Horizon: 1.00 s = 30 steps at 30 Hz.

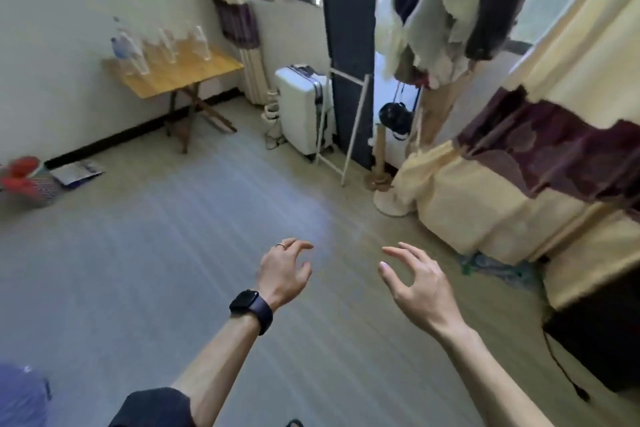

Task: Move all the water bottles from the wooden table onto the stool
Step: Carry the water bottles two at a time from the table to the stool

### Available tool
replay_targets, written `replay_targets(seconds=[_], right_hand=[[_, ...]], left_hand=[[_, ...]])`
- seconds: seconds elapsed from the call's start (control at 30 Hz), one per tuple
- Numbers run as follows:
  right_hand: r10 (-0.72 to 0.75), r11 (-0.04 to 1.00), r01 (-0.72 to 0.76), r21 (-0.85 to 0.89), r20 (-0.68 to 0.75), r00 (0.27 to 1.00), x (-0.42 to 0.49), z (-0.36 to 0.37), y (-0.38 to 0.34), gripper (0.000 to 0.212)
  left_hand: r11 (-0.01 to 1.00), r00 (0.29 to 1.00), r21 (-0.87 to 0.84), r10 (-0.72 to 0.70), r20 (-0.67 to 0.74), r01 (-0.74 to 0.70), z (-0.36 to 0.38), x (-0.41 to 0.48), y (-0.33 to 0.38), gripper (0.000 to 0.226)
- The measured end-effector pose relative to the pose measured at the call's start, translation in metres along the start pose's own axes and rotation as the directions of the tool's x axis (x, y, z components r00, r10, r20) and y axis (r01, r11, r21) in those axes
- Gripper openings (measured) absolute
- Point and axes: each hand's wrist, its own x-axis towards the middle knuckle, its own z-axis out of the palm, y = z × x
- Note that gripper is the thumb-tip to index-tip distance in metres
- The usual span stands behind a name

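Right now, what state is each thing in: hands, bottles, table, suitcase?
left hand, empty, fingers loosely curled.
right hand, empty, fingers loosely curled.
wooden table, unfolded, standing on its legs.
water bottles, upright on the wooden table; blurred, count unclear.
suitcase, upright, closed.

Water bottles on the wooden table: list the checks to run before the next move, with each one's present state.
1. Left hand free: ok, fingers loosely curled, holding nothing.
2. Right hand free: ok, holding nothing.
3. Water bottles upright on the wooden table: ok, though blur hides the exact count.
4. Bottles within reach: not ok, the table stands across the room by the wall.
5. Floor between the hands and the table unobstructed: ok.
6. Stool located: cannot tell, none shows plainly in this view.
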Motion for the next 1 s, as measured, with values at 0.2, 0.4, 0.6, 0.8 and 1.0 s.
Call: replay_targets(seconds=[0.2, 0.4, 0.6, 0.8, 1.0], right_hand=[[-0.262, 0.965, 0.263, 0.014, 0.126, 0.957, 0.11, 0.093, -0.14, 0.038], [-0.502, 0.86, 0.511, -0.022, 0.151, 0.852, 0.228, 0.136, -0.255, 0.043], [-0.627, 0.778, 0.628, 0.001, 0.035, 0.778, 0.353, 0.169, -0.354, 0.05], [-0.671, 0.74, 0.671, 0.049, -0.014, 0.741, 0.478, 0.203, -0.427, 0.041], [-0.694, 0.717, 0.694, 0.065, -0.017, 0.719, 0.598, 0.246, -0.489, 0.043]], left_hand=[[0.986, 0.97, 0.052, -0.144, -0.198, 0.157, -0.135, 0.042, -0.11, 0.037], [0.98, 0.896, 0.016, -0.176, -0.407, 0.2, -0.256, 0.095, -0.167, 0.037], [0.977, 0.822, 0.012, -0.171, -0.543, 0.211, -0.349, 0.181, -0.208, 0.037], [0.977, 0.774, 0.0, -0.169, -0.61, 0.214, -0.426, 0.289, -0.25, 0.037], [0.973, 0.727, -0.006, -0.177, -0.664, 0.231, -0.488, 0.389, -0.296, 0.036]])
